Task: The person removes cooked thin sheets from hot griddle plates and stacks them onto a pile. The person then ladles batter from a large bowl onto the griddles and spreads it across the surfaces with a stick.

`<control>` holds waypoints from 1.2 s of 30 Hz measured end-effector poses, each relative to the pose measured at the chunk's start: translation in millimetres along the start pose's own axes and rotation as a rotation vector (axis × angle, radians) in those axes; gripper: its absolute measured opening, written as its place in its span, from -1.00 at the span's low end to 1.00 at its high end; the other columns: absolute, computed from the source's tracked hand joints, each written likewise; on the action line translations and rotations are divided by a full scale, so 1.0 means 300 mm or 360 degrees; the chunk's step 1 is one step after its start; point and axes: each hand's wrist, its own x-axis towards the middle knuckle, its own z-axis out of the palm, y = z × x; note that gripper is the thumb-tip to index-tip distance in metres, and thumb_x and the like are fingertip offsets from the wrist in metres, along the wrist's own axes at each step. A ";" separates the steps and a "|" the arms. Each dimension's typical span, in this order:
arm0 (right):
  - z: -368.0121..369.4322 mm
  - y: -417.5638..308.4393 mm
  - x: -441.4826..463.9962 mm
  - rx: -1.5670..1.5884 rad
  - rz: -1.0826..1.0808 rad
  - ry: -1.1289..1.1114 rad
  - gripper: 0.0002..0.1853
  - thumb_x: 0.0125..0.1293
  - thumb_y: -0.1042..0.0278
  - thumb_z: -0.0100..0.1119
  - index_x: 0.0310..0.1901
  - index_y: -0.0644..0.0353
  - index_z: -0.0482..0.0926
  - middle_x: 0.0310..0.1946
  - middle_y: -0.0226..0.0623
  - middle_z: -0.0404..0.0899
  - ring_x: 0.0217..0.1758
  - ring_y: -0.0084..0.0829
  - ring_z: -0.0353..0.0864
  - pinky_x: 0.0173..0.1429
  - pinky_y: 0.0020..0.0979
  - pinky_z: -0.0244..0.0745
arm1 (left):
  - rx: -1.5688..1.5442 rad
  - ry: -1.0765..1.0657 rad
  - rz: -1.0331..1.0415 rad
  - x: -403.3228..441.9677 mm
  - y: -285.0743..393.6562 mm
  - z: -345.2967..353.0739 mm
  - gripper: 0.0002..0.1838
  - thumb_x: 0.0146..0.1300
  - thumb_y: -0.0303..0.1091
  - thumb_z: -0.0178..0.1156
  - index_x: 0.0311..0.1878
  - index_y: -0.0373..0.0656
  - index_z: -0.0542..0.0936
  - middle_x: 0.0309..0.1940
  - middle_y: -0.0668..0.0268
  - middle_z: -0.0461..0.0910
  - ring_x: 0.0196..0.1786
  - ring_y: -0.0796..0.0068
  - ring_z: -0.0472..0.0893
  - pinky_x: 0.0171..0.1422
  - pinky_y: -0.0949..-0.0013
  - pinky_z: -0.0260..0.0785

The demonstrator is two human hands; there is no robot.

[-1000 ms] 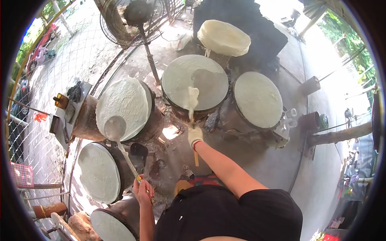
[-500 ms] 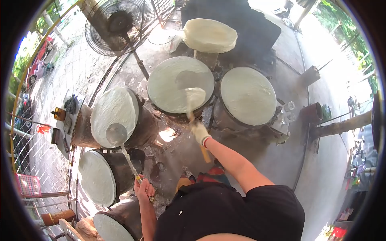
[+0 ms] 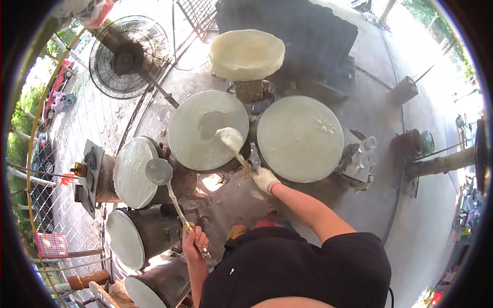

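Concrete floor [image 3: 367, 213] surrounds several drums with round, pale-coated tops, and 1 fan [image 3: 126, 57] stands at the far left. Closed around a handle, the gloved right hand [image 3: 265, 179] grips a paddle [image 3: 230, 139], its coated blade over the near right part of the middle round top [image 3: 191, 136]. Bare fingers of the left hand [image 3: 195, 241] wrap a long ladle [image 3: 158, 171], its bowl at the right edge of the left round top [image 3: 132, 177]; whether it touches, I cannot tell.

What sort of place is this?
Probably an open-sided cooking area: round pale-coated griddles on drum-like stoves, a ladle in the left hand, and a wire fence alongside.
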 end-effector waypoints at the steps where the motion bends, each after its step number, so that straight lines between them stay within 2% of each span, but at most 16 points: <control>1: -0.041 -0.041 0.054 0.0018 0.0035 0.0087 -0.54 0.36 0.04 -0.12 0.07 0.22 0.51 -0.09 0.20 0.55 0.10 0.12 0.48 0.16 -0.07 0.36 | 0.0008 0.0028 -0.0005 0.007 -0.012 0.025 -0.83 0.42 -0.36 0.00 0.02 -0.12 0.37 -0.51 0.42 0.24 -0.62 0.65 0.23 -0.56 0.53 0.18; 3: -0.074 -0.117 0.143 0.0065 0.0020 0.0303 -0.61 0.35 0.07 -0.11 -0.09 0.23 0.55 -0.15 0.19 0.56 0.02 0.16 0.50 0.05 0.01 0.42 | 0.0022 0.0076 -0.0025 0.025 -0.033 0.068 -0.82 0.41 -0.35 0.02 0.02 -0.13 0.37 -0.47 0.40 0.26 -0.59 0.64 0.25 -0.55 0.53 0.19; 5: -0.034 -0.070 0.197 -0.0015 -0.0180 0.0107 -0.61 0.35 0.09 -0.11 -0.10 0.25 0.55 -0.14 0.18 0.56 0.02 0.15 0.51 0.05 0.00 0.42 | 0.0014 0.0043 -0.0040 0.049 -0.031 0.076 -0.81 0.40 -0.36 0.03 0.01 -0.15 0.36 -0.42 0.38 0.27 -0.56 0.62 0.27 -0.54 0.53 0.20; 9: 0.000 0.027 -0.079 -0.0155 -0.0310 -0.0246 -0.62 0.37 0.11 -0.12 -0.04 0.23 0.54 -0.11 0.16 0.57 0.00 0.15 0.53 0.07 -0.02 0.41 | 0.0062 0.0003 -0.0037 0.092 -0.005 0.058 -0.80 0.43 -0.32 0.01 0.01 -0.18 0.35 -0.37 0.37 0.26 -0.55 0.63 0.26 -0.55 0.53 0.18; 14: -0.018 -0.135 0.106 -0.0033 0.0102 0.0534 -0.57 0.39 0.05 -0.16 0.11 0.17 0.42 -0.12 0.23 0.54 0.01 0.23 0.47 0.07 0.07 0.37 | 0.0075 -0.0038 -0.0096 0.114 0.057 -0.003 -0.79 0.43 -0.29 0.01 0.01 -0.17 0.34 -0.39 0.38 0.26 -0.57 0.63 0.25 -0.56 0.54 0.17; 16: -0.044 -0.253 0.338 -0.0087 0.0320 0.0706 -0.62 0.36 0.24 -0.24 0.13 0.12 0.41 -0.10 0.18 0.56 0.01 0.18 0.52 0.09 0.05 0.40 | 0.0103 -0.0046 -0.0125 0.110 0.090 -0.019 -0.78 0.43 -0.27 0.02 0.01 -0.16 0.34 -0.39 0.39 0.26 -0.58 0.64 0.24 -0.57 0.54 0.15; 18: -0.085 -0.351 0.422 -0.0084 0.0390 0.0687 -0.55 0.33 0.18 -0.19 0.22 0.08 0.38 -0.08 0.13 0.58 0.01 0.13 0.55 0.11 -0.02 0.42 | 0.0067 0.0000 -0.0151 0.102 0.123 -0.047 -0.80 0.42 -0.32 0.01 0.02 -0.15 0.36 -0.38 0.37 0.30 -0.57 0.62 0.26 -0.57 0.54 0.16; 22: -0.002 -0.374 0.286 -0.0190 0.0198 0.0374 -0.57 0.36 0.09 -0.16 0.19 0.02 0.45 0.00 0.06 0.56 0.11 0.05 0.50 0.18 -0.13 0.41 | 0.0026 0.0001 -0.0172 0.091 0.168 -0.118 -0.81 0.41 -0.36 0.01 0.02 -0.15 0.37 -0.38 0.37 0.32 -0.57 0.62 0.27 -0.57 0.55 0.15; 25: 0.147 -0.243 0.188 0.0513 -0.0201 0.0654 -0.52 0.40 -0.04 -0.12 0.20 0.04 0.47 0.05 0.07 0.52 0.17 0.02 0.47 0.21 -0.26 0.36 | -0.0014 -0.0008 -0.0205 0.094 0.205 -0.181 -0.81 0.39 -0.37 0.02 0.02 -0.16 0.38 -0.38 0.36 0.32 -0.56 0.60 0.28 -0.55 0.52 0.18; 28: 0.241 -0.276 0.192 0.0791 0.0184 0.1052 -0.62 0.38 0.17 -0.01 0.12 0.14 0.54 -0.14 -0.04 0.65 -0.08 -0.28 0.63 0.01 -0.30 0.44 | -0.0038 -0.0024 -0.0272 0.099 0.227 -0.246 -0.80 0.38 -0.38 0.03 0.02 -0.17 0.38 -0.38 0.35 0.32 -0.53 0.58 0.29 -0.53 0.50 0.19; 29: 0.284 -0.226 0.264 0.0694 0.0383 0.0680 -0.55 0.41 -0.02 -0.09 0.11 0.12 0.54 -0.10 0.11 0.58 0.06 -0.02 0.58 0.11 -0.26 0.41 | -0.0050 -0.0058 -0.0295 0.109 0.234 -0.261 -0.80 0.38 -0.39 0.03 0.02 -0.17 0.38 -0.39 0.35 0.32 -0.53 0.57 0.30 -0.52 0.50 0.20; 31: 0.233 -0.273 0.265 0.0622 0.0098 0.0441 -0.55 0.40 -0.03 -0.09 0.07 0.13 0.57 -0.16 0.13 0.59 0.02 0.03 0.58 0.08 -0.24 0.43 | -0.0049 -0.0114 -0.0316 0.134 0.245 -0.265 -0.79 0.37 -0.40 0.03 0.03 -0.18 0.38 -0.39 0.34 0.32 -0.51 0.56 0.30 -0.51 0.49 0.20; 33: 0.138 -0.308 0.203 0.0258 0.0141 0.0637 -0.57 0.39 0.02 -0.06 0.09 0.12 0.56 -0.13 0.12 0.59 0.04 0.02 0.57 0.08 -0.25 0.42 | -0.0027 -0.0134 -0.0325 0.148 0.249 -0.255 -0.79 0.36 -0.42 0.03 0.03 -0.19 0.38 -0.40 0.33 0.32 -0.51 0.56 0.30 -0.50 0.48 0.21; 34: 0.162 -0.257 0.213 0.0648 -0.0077 0.0961 -0.62 0.39 0.10 -0.02 0.11 0.08 0.56 -0.09 0.07 0.60 0.06 -0.01 0.58 0.10 -0.25 0.42 | -0.0032 -0.0141 -0.0342 0.155 0.248 -0.248 -0.79 0.36 -0.43 0.03 0.02 -0.19 0.38 -0.40 0.33 0.32 -0.51 0.56 0.30 -0.49 0.48 0.21; 35: 0.185 -0.213 0.221 0.0866 0.0206 0.1004 -0.65 0.38 0.16 -0.01 0.12 0.04 0.55 -0.04 0.00 0.60 0.07 -0.03 0.58 0.12 -0.25 0.41 | -0.0039 -0.0146 -0.0354 0.163 0.245 -0.240 -0.80 0.36 -0.43 0.03 0.02 -0.19 0.38 -0.41 0.34 0.32 -0.51 0.56 0.31 -0.49 0.48 0.21; 36: 0.196 -0.246 0.168 0.0632 0.0203 0.0920 -0.65 0.38 0.17 -0.02 0.12 0.03 0.56 -0.03 -0.02 0.60 0.07 -0.03 0.57 0.13 -0.24 0.41 | -0.0040 -0.0148 -0.0366 0.171 0.245 -0.232 -0.80 0.35 -0.44 0.04 0.01 -0.19 0.38 -0.41 0.34 0.32 -0.51 0.56 0.31 -0.49 0.48 0.21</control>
